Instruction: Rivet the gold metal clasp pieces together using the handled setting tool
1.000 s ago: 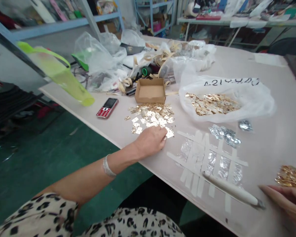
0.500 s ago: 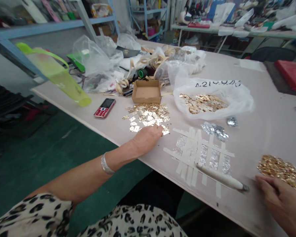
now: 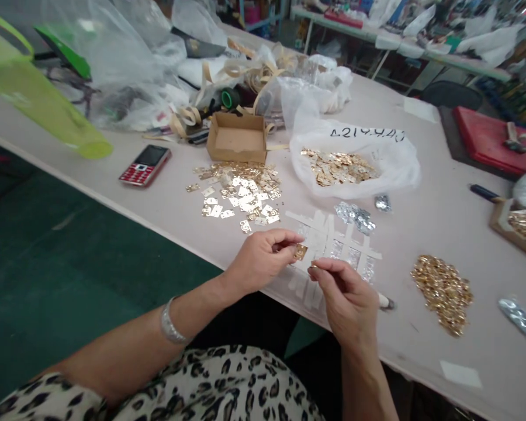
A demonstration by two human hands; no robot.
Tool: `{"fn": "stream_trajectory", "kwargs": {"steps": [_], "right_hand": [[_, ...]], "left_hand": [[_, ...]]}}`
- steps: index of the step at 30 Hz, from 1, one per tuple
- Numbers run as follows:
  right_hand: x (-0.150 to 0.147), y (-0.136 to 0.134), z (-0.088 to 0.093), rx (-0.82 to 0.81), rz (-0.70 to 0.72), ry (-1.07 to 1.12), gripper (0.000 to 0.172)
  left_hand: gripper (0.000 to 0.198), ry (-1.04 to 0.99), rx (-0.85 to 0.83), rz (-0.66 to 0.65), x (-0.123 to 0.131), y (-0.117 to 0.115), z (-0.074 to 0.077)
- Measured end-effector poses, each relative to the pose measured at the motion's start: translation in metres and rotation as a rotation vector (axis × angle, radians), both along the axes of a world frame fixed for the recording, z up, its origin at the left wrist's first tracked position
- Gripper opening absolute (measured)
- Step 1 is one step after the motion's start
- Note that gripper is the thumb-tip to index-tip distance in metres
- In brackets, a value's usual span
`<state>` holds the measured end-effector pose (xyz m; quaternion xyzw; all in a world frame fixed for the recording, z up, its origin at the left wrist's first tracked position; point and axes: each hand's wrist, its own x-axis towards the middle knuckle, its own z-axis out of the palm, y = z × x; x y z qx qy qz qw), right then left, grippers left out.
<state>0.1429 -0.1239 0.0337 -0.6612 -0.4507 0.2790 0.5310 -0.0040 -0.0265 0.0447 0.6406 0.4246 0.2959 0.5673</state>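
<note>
Pinching tight, the left hand [image 3: 260,260] holds a small gold piece [image 3: 300,252] between its finger and thumb, right over the near end of the tape patch [image 3: 328,240]. That patch is white tape strips crossed over silver foil. The right hand [image 3: 346,301] is just beside the left hand, with its fingertips [image 3: 315,269] pressed together. Whether they hold something is too small to tell. Both hands are near the tape patch and do not touch each other.

To the left of the tape patch lies a pile of flat gold and silver pieces [image 3: 239,196], and a red phone [image 3: 144,165] lies farther left. Past the tape patch sits a white plastic bag [image 3: 398,164] with gold pieces in it. A heap of shiny gold bits [image 3: 442,295] lies to the right of the tape patch.
</note>
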Motion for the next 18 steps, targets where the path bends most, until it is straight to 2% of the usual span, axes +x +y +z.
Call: {"fn": "stream_trajectory", "kwargs": {"steps": [8, 18], "right_hand": [[0.001, 0.004, -0.002, -0.038, -0.002, -0.211, 0.017], [0.010, 0.004, -0.011, -0.048, -0.012, -0.121, 0.016]], "left_hand": [[0.020, 0.013, 0.225, 0.000, 0.006, -0.015, -0.001], [0.019, -0.006, 0.238, 0.000, 0.013, -0.016, -0.008]]}}
